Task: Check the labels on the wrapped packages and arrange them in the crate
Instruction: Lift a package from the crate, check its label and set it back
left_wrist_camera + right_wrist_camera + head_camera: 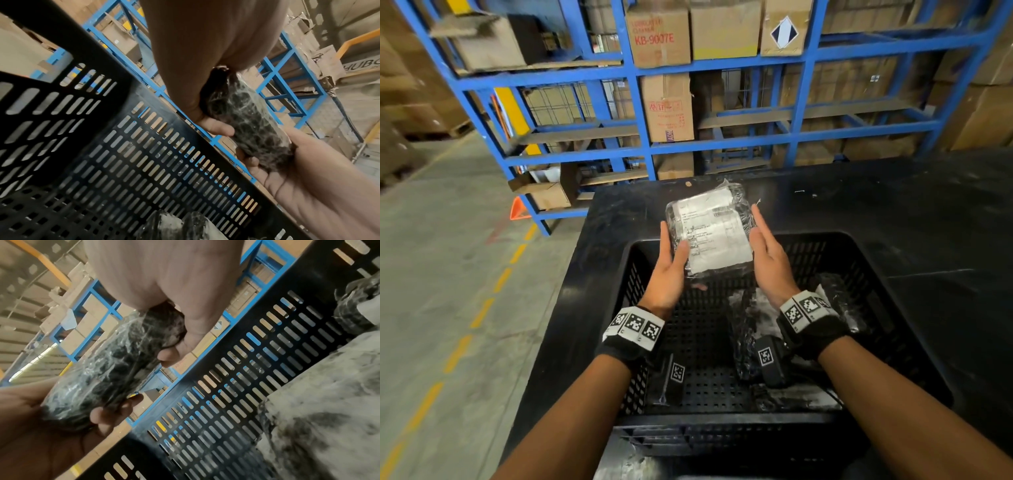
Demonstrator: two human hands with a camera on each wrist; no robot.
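Both hands hold up a wrapped package over the far end of the black perforated crate. Its white printed label faces me through clear film. My left hand grips its left edge with the thumb on the label. My right hand holds the right edge, its forefinger lying along that side. The left wrist view shows the package's dark underside between the left hand and right hand. The right wrist view shows the package seated in the right hand.
Other wrapped packages lie on the right side of the crate floor, also seen as packages in the right wrist view. The crate stands on a black table. Blue racks with cardboard boxes rise behind it. Concrete floor lies to the left.
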